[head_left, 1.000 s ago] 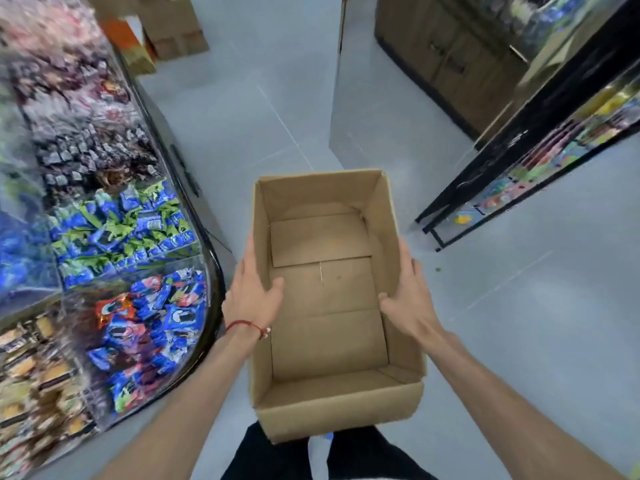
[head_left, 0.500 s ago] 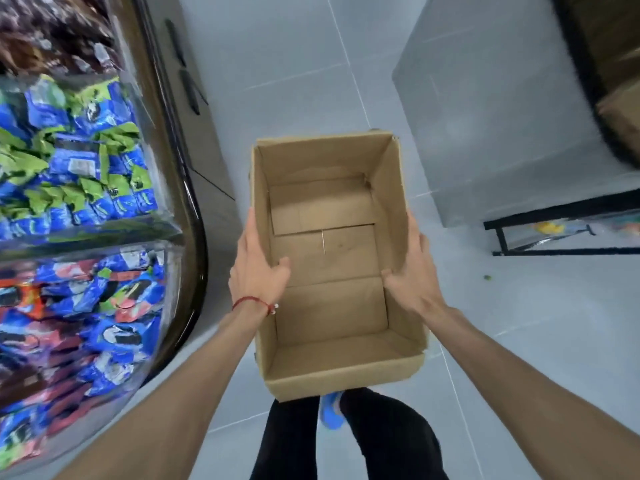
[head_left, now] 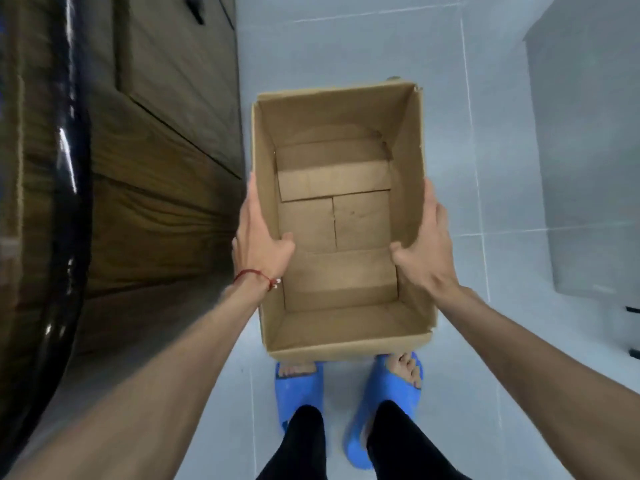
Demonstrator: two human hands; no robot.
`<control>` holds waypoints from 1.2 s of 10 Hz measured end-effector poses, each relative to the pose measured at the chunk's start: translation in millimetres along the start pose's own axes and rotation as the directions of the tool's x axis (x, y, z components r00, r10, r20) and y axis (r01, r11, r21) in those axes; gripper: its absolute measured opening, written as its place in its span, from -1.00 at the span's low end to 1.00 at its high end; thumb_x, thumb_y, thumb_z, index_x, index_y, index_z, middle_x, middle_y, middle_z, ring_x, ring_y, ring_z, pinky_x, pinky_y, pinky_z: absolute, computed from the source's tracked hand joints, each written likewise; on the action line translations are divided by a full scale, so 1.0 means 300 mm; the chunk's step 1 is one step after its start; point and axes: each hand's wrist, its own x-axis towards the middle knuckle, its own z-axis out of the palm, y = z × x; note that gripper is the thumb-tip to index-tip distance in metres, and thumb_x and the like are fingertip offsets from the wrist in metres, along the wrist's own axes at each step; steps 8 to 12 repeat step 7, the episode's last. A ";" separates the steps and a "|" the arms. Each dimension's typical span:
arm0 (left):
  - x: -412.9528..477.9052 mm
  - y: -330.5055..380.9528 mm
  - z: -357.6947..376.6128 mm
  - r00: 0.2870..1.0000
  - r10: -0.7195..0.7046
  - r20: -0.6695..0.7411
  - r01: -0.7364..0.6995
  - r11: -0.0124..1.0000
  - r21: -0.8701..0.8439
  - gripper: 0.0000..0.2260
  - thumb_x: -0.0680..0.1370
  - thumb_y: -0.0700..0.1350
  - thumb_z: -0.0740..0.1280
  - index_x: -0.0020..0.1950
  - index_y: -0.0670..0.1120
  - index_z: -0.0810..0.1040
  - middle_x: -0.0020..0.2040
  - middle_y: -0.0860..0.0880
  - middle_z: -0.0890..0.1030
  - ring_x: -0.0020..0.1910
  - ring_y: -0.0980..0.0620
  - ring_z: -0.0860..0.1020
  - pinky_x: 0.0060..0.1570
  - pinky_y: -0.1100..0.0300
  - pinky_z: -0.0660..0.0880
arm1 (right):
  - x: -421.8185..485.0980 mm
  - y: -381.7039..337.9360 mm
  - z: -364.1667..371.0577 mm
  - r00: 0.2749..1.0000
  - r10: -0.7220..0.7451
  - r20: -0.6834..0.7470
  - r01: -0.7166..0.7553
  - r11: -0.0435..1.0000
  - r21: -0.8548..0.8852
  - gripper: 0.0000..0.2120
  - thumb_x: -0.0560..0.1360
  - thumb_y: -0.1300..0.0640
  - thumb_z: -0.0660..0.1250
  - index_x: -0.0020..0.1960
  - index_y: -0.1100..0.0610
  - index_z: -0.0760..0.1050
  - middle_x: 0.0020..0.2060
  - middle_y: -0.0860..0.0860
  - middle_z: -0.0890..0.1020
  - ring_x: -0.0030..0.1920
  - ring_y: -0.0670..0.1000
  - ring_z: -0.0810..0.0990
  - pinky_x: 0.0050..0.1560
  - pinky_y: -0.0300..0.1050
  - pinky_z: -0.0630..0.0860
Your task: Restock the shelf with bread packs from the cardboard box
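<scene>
cardboard box (head_left: 337, 220) is held open side up between both hands, out in front of the person and above the pale tiled floor (head_left: 346, 46). its inside shows only folded bottom flaps. the left hand (head_left: 258, 237) clasps the box's left wall, thumb hooked over the rim and pressing the inner face, fingers out of sight behind the cardboard. the right hand (head_left: 424, 247) grips the right wall the same way, thumb inside, fingers hidden on the outer face. a red string bracelet (head_left: 254, 277) circles the left wrist.

much is cut off or masked. the box's near end covers the toes' front half of both feet; below it two blue slide sandals (head_left: 384, 389) and black trouser legs (head_left: 346, 445) show, the legs running off the bottom edge. whether the box's underside touches anything cannot be told.

to the left, a wood-grain cabinet front (head_left: 156, 150) with panel seams stands just beside the box, its top cropped by the frame. further left a glossy black curved rim (head_left: 65, 220) sweeps down the edge, blurred and stretched by the wide lens; what it belongs to is hard to make out. on the right a grey block-like unit (head_left: 588, 150) sits well apart from the box, its far side cut off, with a bit of black frame (head_left: 633, 341) beneath it.
</scene>
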 end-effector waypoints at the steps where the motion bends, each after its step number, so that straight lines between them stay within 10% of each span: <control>1: 0.128 -0.055 0.100 1.000 0.002 -0.018 -0.002 1.000 0.005 0.01 0.37 -0.14 0.43 0.59 0.24 -0.16 0.56 -0.02 0.28 0.43 -0.14 0.39 0.32 -0.02 0.38 | 0.135 0.046 0.087 0.999 -0.036 -0.005 0.036 0.999 -0.011 0.05 0.42 0.33 0.37 0.67 -0.11 -0.17 0.51 -0.01 0.24 -0.01 -0.06 0.36 0.09 -0.24 0.34; 4: 0.299 -0.116 0.123 0.998 0.057 -0.014 -0.057 0.998 -0.009 -0.04 0.43 -0.14 0.44 0.61 0.16 -0.13 0.59 0.00 0.14 0.44 -0.13 0.37 0.35 0.01 0.38 | 0.297 0.055 0.164 0.995 -0.097 -0.007 0.095 0.984 -0.150 0.13 0.37 0.23 0.42 0.65 -0.15 -0.27 0.56 0.04 0.16 0.10 0.21 0.58 0.14 0.08 0.56; 6: 0.067 -0.073 -0.023 0.999 -0.037 0.000 0.037 0.997 -0.060 -0.17 0.47 -0.20 0.41 0.62 0.06 0.04 0.57 -0.02 0.15 0.42 -0.11 0.38 0.34 0.02 0.40 | 0.066 -0.052 0.054 0.998 0.030 0.052 -0.015 0.963 -0.271 -0.02 0.45 0.14 0.41 0.67 0.01 -0.12 0.61 0.10 0.14 0.55 0.22 0.25 0.44 0.13 0.37; 12: -0.098 -0.028 -0.116 0.997 -0.072 0.030 0.076 0.982 -0.175 -0.26 0.48 -0.25 0.38 0.60 -0.02 0.13 0.53 -0.05 0.25 0.39 -0.07 0.42 0.35 -0.07 0.43 | -0.112 -0.142 -0.022 0.994 0.089 0.066 -0.072 0.970 -0.234 -0.16 0.49 0.11 0.38 0.66 0.07 0.03 0.57 0.11 0.20 0.50 0.22 0.29 0.38 0.13 0.39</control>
